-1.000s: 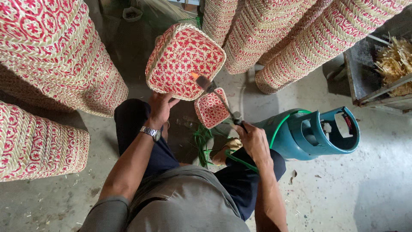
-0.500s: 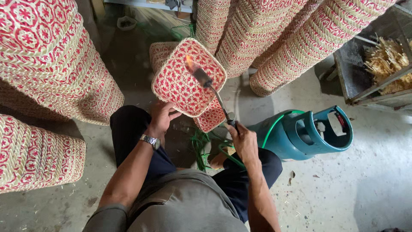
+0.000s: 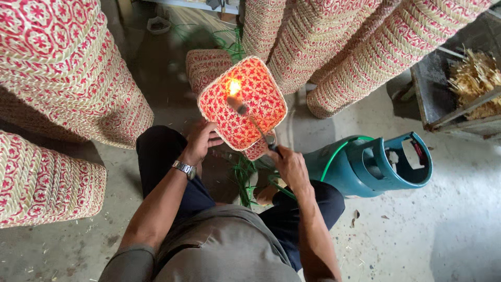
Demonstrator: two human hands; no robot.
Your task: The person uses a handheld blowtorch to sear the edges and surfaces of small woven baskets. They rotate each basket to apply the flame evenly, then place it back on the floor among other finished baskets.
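Red-and-cream woven basketwork fills this downward view of a seated person working on a grey concrete floor [image 3: 443, 230]. Their left hand [image 3: 201, 142], with a metal wristwatch [image 3: 183, 168] on the wrist, grips the lower left edge of a square woven basket [image 3: 250, 112] patterned in red and natural straw, fingers curled around its rim, holding it up tilted so its flat face is turned toward the camera. Their right hand [image 3: 289, 166] is closed in a fist around the handle of a gas torch [image 3: 257, 129], whose thin metal stem reaches up across the basket's face. A small orange flame [image 3: 235, 86] burns at the torch tip, right against the upper left part of the weave. A green hose [image 3: 334, 156] curves from near the right hand over to a teal gas cylinder [image 3: 376, 167] lying on its side just to the person's right. A smaller woven piece [image 3: 258, 150] peeks out beneath the held basket, and another basket [image 3: 206, 68] sits on the floor behind it. Tall stacks of matching baskets [image 3: 62, 73] stand to the left and across the top of the view. Loose green strands [image 3: 242, 177] lie between the person's knees. A metal tray of pale straw scraps [image 3: 472, 83] sits at the far right.
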